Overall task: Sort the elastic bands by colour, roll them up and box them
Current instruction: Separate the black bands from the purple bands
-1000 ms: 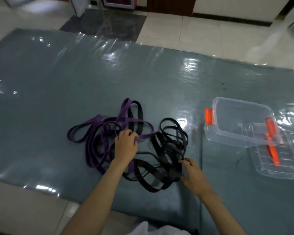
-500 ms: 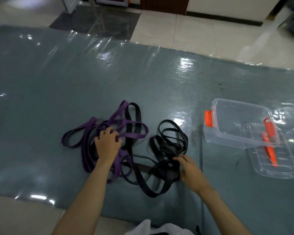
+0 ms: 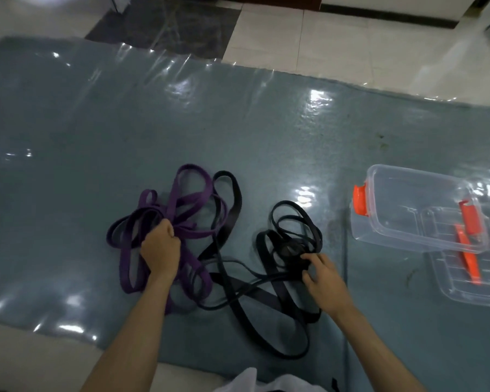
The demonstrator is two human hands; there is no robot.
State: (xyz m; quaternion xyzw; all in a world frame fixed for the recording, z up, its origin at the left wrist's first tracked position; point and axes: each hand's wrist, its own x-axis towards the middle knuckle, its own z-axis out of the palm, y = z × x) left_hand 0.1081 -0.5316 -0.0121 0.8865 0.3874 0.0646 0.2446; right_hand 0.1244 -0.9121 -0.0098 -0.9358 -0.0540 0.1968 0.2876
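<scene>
A grey-blue mat [image 3: 238, 131] under glossy clear film covers most of the frame, laid on a tiled floor [image 3: 337, 38] that shows along the top.

Just left of centre, the left hand [image 3: 161, 249] is closed in a fist around a bunch of the purple bands [image 3: 181, 205]; its fingers are curled tight on several strands where they cross, and purple loops fan out above, to the left and below the fist.

To the right of these, the black bands [image 3: 289, 230] lie in a loose tangle at lower centre, with long loops trailing toward the bottom of the frame. One wide black loop reaches up beside the purple ones (the two colours overlap there, around the middle of the pile).

The right hand [image 3: 323, 281] rests on the near right edge of the black tangle, its fingers bent and its thumb and forefinger pinching a bunched knot of black strands.

At the right of the frame, well apart from the bands, stands a clear plastic box [image 3: 402, 216] with an orange latch [image 3: 360, 200] on its left end. Its clear lid [image 3: 470, 278], also with orange clips, lies partly under the box's lower right corner.

A bit of white cloth [image 3: 246, 381] shows at the bottom edge.
</scene>
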